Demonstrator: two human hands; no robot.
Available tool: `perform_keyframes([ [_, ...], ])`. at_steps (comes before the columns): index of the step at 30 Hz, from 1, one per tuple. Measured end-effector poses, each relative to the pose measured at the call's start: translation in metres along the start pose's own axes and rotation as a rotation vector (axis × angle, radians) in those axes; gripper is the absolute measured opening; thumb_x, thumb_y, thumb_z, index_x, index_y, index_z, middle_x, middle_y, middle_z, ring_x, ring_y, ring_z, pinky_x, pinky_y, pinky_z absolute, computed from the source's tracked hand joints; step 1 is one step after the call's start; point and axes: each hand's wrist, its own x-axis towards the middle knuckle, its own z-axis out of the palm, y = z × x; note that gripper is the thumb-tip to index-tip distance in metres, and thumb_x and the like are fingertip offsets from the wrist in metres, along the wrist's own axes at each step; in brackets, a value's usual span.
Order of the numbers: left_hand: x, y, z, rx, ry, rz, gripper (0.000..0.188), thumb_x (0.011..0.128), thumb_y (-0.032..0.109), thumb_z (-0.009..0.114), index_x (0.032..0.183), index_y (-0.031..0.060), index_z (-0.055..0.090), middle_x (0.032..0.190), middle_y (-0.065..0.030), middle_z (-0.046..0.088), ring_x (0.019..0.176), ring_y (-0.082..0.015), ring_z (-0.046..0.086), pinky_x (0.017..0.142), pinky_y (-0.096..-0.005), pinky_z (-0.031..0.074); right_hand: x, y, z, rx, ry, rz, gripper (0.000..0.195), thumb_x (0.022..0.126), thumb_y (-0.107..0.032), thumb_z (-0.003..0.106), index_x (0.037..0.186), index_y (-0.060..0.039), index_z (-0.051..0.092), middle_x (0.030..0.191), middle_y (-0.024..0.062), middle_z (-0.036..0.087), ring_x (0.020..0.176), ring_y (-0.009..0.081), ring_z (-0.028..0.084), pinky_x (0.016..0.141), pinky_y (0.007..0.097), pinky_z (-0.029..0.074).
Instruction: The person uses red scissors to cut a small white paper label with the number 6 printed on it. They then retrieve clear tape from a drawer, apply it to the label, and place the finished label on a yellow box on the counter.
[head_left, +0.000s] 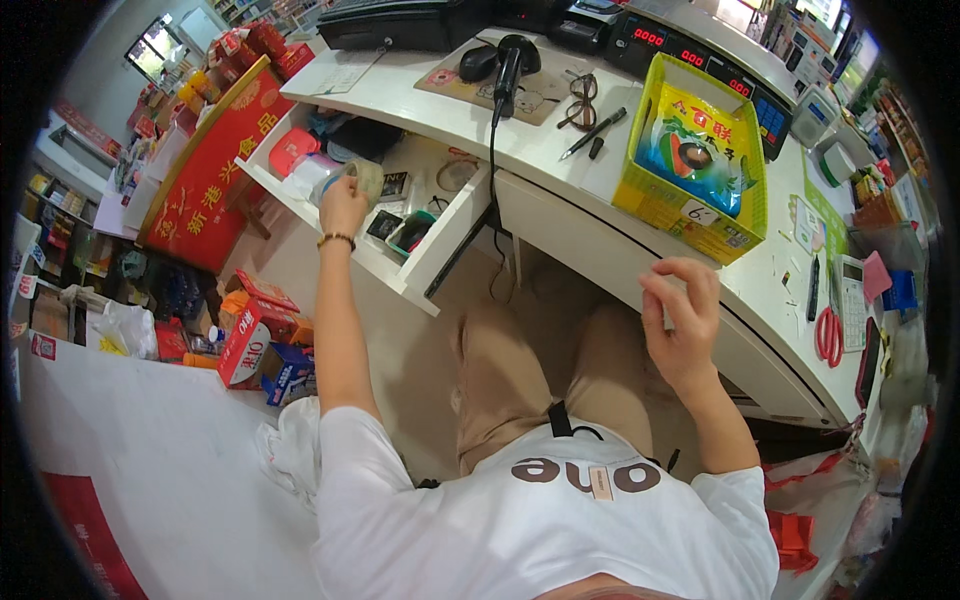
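Note:
My left hand (345, 204) is over the open drawer (442, 251), its fingers on a roll of clear tape (368, 182). Around it in the drawer lie a red plastic item (293, 151), a dark cloth item and small boxes. My right hand (681, 315) hovers by the desk's front edge with bent fingers and nothing visible in it. Just beyond it, a yellow-green box (694, 217) holds packets of seeds (694, 154). Eyeglasses (583, 101), a black pen (592, 135) and its cap (596, 148) rest on the white desk.
A barcode scanner (510, 71) and a mouse (478, 64) sit on a mat (450, 81). Red scissors (829, 337) and a calculator (850, 300) lie at the right. The scanner's cable hangs past the drawer. Boxes (259, 337) stand on the left.

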Motion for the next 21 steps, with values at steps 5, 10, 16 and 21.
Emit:
perform_keyframes([
  [5, -0.079, 0.077, -0.051, -0.386, 0.100, 0.335, 0.024, 0.083, 0.004, 0.063, 0.105, -0.0043, 0.062, 0.088, -0.0165, 0.068, 0.081, -0.0289, 0.065, 0.077, -0.0352, 0.051, 0.002, -0.009, 0.023, 0.251, -0.062, 0.089, 0.029, 0.074, 0.003, 0.068, 0.102, -0.0045, 0.064, 0.100, 0.0129, 0.060, 0.090, 0.0309, 0.058, 0.075, 0.0377, 0.048],
  [10, -0.142, 0.130, -0.061, -0.550, -0.034, 0.489, 0.025, 0.080, 0.002, 0.066, 0.104, -0.0030, 0.062, 0.092, -0.0154, 0.065, 0.083, -0.0286, 0.061, 0.077, -0.0353, 0.048, 0.018, -0.021, 0.048, 0.530, -0.103, 0.217, 0.036, 0.083, -0.005, 0.066, 0.118, -0.0025, 0.058, 0.103, 0.0159, 0.058, 0.093, 0.0335, 0.058, 0.080, 0.0381, 0.048],
  [16, -0.173, 0.158, -0.047, -0.484, -0.148, 0.664, 0.025, 0.080, 0.003, 0.069, 0.103, -0.0030, 0.062, 0.093, -0.0148, 0.062, 0.087, -0.0275, 0.059, 0.080, -0.0340, 0.047, 0.021, -0.020, 0.061, 0.480, -0.048, 0.243, 0.041, 0.086, -0.012, 0.066, 0.123, -0.0009, 0.055, 0.111, 0.0173, 0.056, 0.100, 0.0342, 0.055, 0.083, 0.0395, 0.047],
  [21, -0.185, 0.176, -0.035, -0.491, -0.131, 0.763, 0.027, 0.077, 0.002, 0.070, 0.102, -0.0012, 0.062, 0.095, -0.0155, 0.063, 0.091, -0.0327, 0.058, 0.082, -0.0384, 0.046, 0.014, -0.014, 0.058, 0.479, -0.036, 0.305, 0.031, 0.085, -0.010, 0.067, 0.115, -0.0028, 0.061, 0.107, 0.0147, 0.057, 0.097, 0.0320, 0.056, 0.081, 0.0391, 0.047],
])
